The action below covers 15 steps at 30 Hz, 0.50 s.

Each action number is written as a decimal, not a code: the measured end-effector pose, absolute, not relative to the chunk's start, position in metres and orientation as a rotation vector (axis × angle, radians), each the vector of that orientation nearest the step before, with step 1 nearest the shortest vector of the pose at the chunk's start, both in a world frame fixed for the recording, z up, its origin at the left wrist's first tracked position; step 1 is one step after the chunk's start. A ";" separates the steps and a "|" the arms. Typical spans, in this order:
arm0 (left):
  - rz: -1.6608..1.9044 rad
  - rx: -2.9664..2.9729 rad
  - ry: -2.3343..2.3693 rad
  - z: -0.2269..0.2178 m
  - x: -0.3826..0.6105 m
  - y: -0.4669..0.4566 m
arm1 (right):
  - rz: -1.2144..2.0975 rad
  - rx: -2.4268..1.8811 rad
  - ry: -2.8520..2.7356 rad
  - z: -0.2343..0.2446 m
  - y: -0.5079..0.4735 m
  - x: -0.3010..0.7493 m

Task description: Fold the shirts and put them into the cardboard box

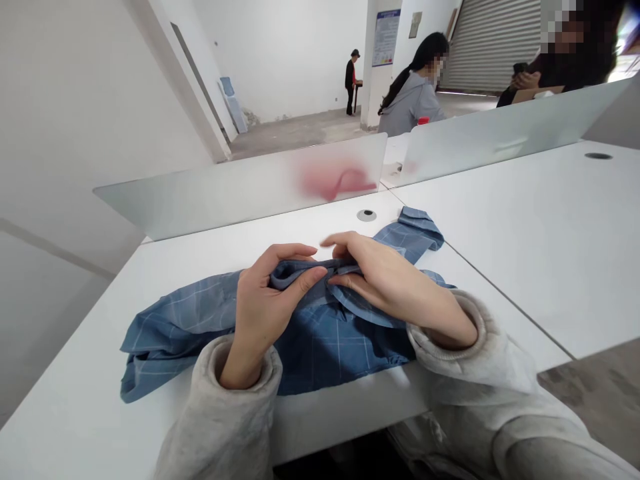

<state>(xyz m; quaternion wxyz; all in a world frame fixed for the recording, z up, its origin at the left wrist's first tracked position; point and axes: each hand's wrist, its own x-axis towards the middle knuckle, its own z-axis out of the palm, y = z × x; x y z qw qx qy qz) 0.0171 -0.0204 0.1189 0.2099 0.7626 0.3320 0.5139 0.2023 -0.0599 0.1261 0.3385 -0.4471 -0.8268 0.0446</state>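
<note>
A blue checked shirt (320,353) lies spread on the white desk, its sleeves reaching out to the left and to the upper right. At the collar, my left hand (267,300) has its thumb and fingers closed round the folded edge. My right hand (380,273) pinches the same collar edge just to the right, thumb below and fingers above. The fingertips of both hands are close together but apart. What lies under my right palm is hidden.
Frosted dividers (240,190) run along the far edge of the desk (530,253). A round cable hole (367,215) sits beyond my hands. Behind the dividers are a person in a grey hoodie (413,100), another holding a phone, and a distant standing person.
</note>
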 end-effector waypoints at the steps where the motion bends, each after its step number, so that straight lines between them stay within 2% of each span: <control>1: 1.434 2.122 0.916 0.118 0.018 -0.021 | 0.101 -1.158 -2.181 0.125 -0.058 0.202; 8: 1.412 2.246 0.873 0.116 0.016 -0.018 | -0.081 -1.210 -2.334 0.128 -0.050 0.207; 12: 1.020 2.508 0.992 0.125 -0.014 -0.002 | -0.280 -1.292 -2.237 0.157 -0.049 0.216; 15: 0.769 2.625 1.179 0.134 -0.047 0.017 | -0.467 -1.363 -2.214 0.200 -0.048 0.224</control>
